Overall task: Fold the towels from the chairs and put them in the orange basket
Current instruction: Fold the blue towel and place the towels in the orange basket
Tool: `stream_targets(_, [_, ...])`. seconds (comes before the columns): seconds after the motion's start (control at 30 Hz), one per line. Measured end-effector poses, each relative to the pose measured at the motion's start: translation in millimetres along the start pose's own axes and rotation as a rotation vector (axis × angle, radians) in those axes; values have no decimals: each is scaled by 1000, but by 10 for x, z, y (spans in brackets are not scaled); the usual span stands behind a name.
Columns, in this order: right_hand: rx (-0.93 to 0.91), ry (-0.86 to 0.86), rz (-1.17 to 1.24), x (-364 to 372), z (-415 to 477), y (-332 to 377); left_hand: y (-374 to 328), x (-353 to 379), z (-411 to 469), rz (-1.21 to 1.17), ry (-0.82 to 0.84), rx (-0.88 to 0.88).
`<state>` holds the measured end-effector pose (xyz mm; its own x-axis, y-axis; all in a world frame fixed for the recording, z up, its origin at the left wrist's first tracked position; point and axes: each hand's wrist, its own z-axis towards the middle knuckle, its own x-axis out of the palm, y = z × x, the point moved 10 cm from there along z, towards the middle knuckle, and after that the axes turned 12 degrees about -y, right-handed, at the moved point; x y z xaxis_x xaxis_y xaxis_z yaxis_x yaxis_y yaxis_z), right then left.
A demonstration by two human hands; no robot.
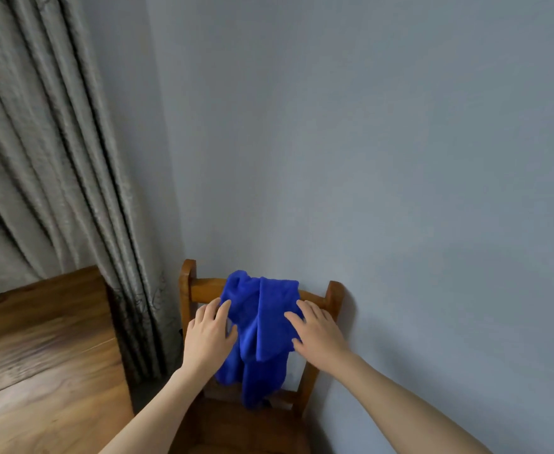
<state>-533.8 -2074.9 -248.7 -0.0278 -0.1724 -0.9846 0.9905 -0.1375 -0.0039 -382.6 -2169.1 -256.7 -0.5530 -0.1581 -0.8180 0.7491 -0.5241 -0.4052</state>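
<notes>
2 hands flank the blue towel (262, 322), your left hand (208, 335) and right hand (318, 332) equally near, fingers spread on its edges; it hangs lengthwise down the chair (188, 283) back.

The towel (262, 326) is showing a plain, vivid blue, and the chair (203, 288) is glowing orange-brown. The worktop (39, 339) is displaying streaky brown wood grain. The curtain (56, 158) is showing grey-beige with thin dark twig markings, and the wall (400, 158) is looking pale blue-grey.

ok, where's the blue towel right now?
Head view, low centre: the blue towel hangs over the back rail of the wooden chair by the wall, between the left hand and the right hand.
</notes>
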Motion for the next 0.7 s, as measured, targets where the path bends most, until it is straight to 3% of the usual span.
stream_targets(0.17, [-82, 20, 40, 18, 288, -139, -115, 207, 97, -21, 66, -193])
stream_targets(0.3, [-81, 82, 112, 124, 498, -161, -24, 495, 185, -206, 172, -479])
stream_targets(0.37, [-66, 83, 135, 174, 612, -150, 14, 575, 250, -292, 178, -543])
stream_targets(0.57, [24, -109, 99, 125, 714, -141, 43, 419, 278, -300, 14, -548])
stream_targets(0.7, [-34, -158, 139, -21, 777, -136, 99, 227, 250, -270, 40, -495])
